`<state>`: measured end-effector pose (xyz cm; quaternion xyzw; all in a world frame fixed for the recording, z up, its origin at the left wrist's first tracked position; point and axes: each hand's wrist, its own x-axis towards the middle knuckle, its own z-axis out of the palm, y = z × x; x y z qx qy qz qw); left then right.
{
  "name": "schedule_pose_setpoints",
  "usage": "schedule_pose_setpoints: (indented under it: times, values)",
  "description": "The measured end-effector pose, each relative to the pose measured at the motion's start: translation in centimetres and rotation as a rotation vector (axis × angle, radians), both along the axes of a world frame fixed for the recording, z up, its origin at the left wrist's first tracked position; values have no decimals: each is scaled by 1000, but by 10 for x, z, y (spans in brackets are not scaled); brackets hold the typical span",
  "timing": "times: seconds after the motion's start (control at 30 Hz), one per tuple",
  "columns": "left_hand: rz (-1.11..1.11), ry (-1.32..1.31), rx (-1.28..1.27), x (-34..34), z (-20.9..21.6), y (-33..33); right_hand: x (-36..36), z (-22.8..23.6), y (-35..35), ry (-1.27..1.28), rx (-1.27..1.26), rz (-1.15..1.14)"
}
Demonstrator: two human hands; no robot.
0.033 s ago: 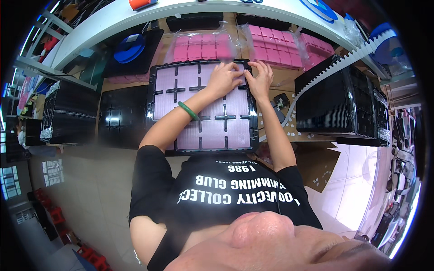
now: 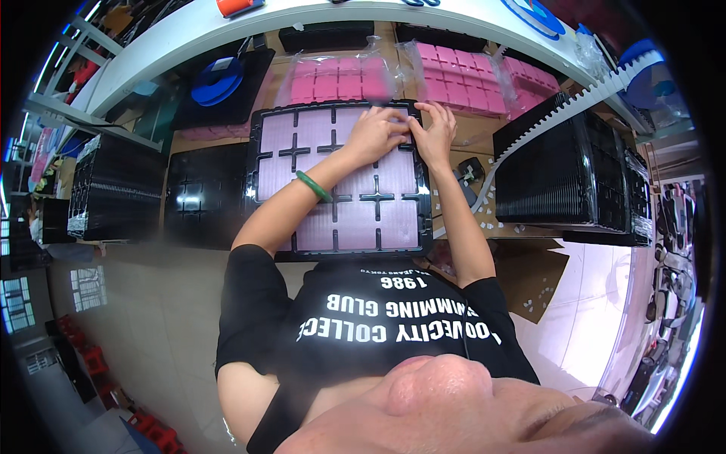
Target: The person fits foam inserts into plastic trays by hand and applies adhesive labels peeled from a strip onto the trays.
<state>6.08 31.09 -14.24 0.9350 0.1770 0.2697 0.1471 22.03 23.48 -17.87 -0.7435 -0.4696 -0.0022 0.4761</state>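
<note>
In front of me lies a black plastic tray [image 2: 378, 198] with cross-shaped dividers and pale pink, sheet-like pieces [image 2: 397, 163] in its compartments. Over the tray's far right corner, my left hand [image 2: 372, 138] has its fingers bent and drawn together. What they hold, if anything, is hidden. My right hand [image 2: 433, 135] is at the tray's right rim, fingers stretched apart and thumb toward the left fingertips. Nothing shows in its grasp. A green bangle [image 2: 314, 185] circles my left forearm.
Bright pink trays in clear plastic [image 2: 333, 79] and more pink trays [image 2: 461, 76] sit behind. Black tray stacks stand left [image 2: 117, 185] and right [image 2: 560, 170]. A white shelf [image 2: 318, 13] crosses above; a blue reel [image 2: 217, 82] lies far left. A white toothed strip [image 2: 560, 106] curves at right.
</note>
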Motion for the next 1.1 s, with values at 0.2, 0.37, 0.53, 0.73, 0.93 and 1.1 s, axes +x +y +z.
schedule_pose_setpoints:
  times: [0.2, 0.37, 0.53, 0.73, 0.93, 1.1]
  values:
    - [167, -161, -81, -80, 13, 30, -7, 11, 4, 28, -206, 62]
    - [759, 105, 61, -159, 5, 62, 3, 1, 15, 40, -299, 39]
    - [716, 48, -161, -198, -9, 101, 11, 2, 23, 108, -270, 142]
    - [654, -46, -555, -193, -6, 94, 27, -12, 28, 203, -237, 243]
    - [781, 25, -409, -218, -13, 74, 4, 12, -11, -73, -109, 140]
    - [747, -10, -609, -258, 17, -34, -40, 62, -127, -61, -187, 250]
